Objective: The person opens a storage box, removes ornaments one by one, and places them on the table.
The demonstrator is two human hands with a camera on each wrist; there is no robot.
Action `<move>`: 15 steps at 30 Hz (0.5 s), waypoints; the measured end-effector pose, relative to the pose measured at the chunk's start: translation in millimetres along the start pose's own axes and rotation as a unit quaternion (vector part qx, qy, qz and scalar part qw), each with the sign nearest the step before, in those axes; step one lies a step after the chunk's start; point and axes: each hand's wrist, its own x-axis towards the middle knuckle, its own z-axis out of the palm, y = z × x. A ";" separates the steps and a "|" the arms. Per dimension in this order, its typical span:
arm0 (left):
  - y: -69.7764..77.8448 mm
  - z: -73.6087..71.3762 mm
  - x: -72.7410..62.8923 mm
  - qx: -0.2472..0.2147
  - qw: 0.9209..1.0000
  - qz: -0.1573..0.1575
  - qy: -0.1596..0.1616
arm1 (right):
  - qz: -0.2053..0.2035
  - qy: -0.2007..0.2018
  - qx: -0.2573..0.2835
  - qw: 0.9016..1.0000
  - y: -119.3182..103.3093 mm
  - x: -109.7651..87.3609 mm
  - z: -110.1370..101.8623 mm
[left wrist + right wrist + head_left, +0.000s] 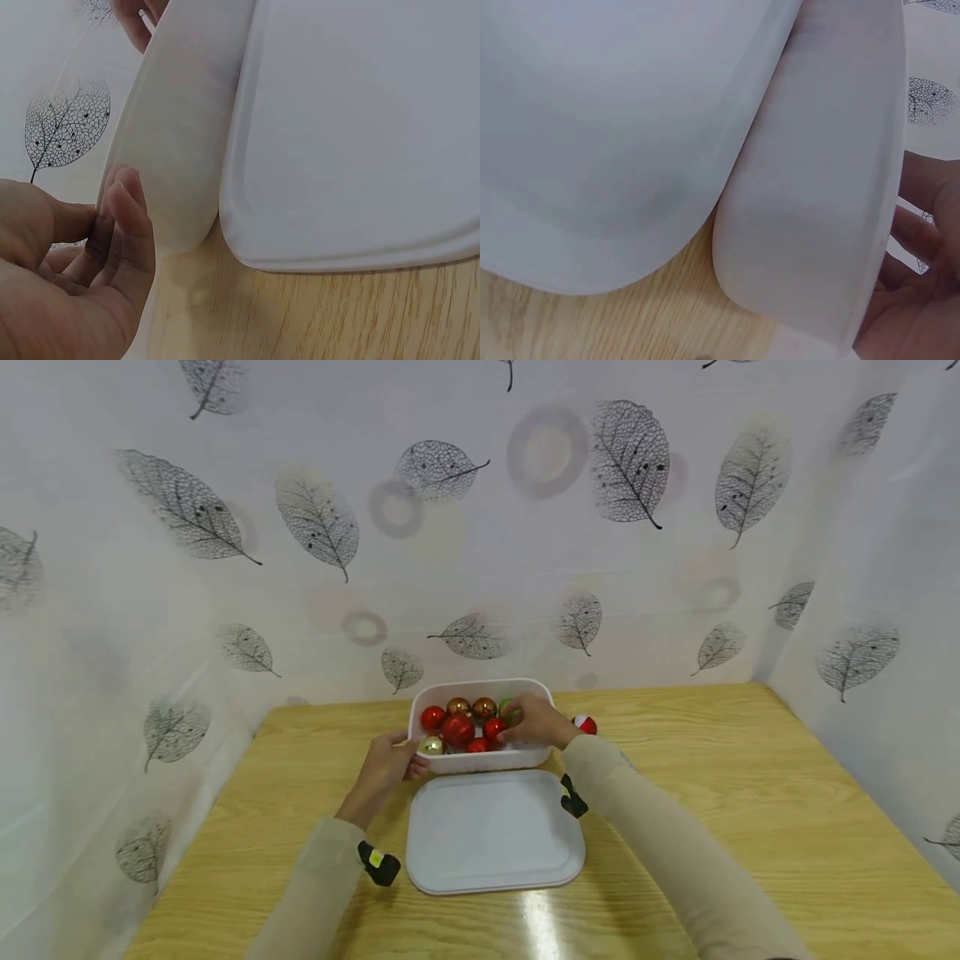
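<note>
A white plastic bin [480, 763] stands toward the back of the table with several shiny Christmas balls in it. Red [432, 717], copper [484, 707] and pale gold [432, 746] balls show. At the bin's left front corner my left hand [386, 767] grips the rim, thumb on top and fingers below, as the left wrist view also shows. My right hand [538, 720] reaches over the right side into the bin, fingers curled about a green ball [510, 710] that it partly covers. In the right wrist view the bin wall hides those fingertips.
A white lid [495, 831] lies flat on the wooden table [750, 810] directly in front of the bin. Right of the bin, behind my right forearm, is a red and white ball [585, 724]. A leaf-patterned curtain [480, 568] closes off the back and sides.
</note>
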 end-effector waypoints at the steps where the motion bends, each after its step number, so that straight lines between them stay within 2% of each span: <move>1: 0.4 0.4 -0.2 0.001 1.000 -0.001 0.000 | 0.000 0.000 -0.003 1.000 0.8 0.9 0.6; 10: 2.0 1.9 -1.7 0.009 1.000 -0.008 0.005 | 0.005 0.013 -0.028 1.000 5.5 8.1 8.3; 15: 1.7 1.6 -2.3 0.012 1.000 -0.016 0.010 | -0.008 0.022 -0.047 0.999 5.2 12.6 13.6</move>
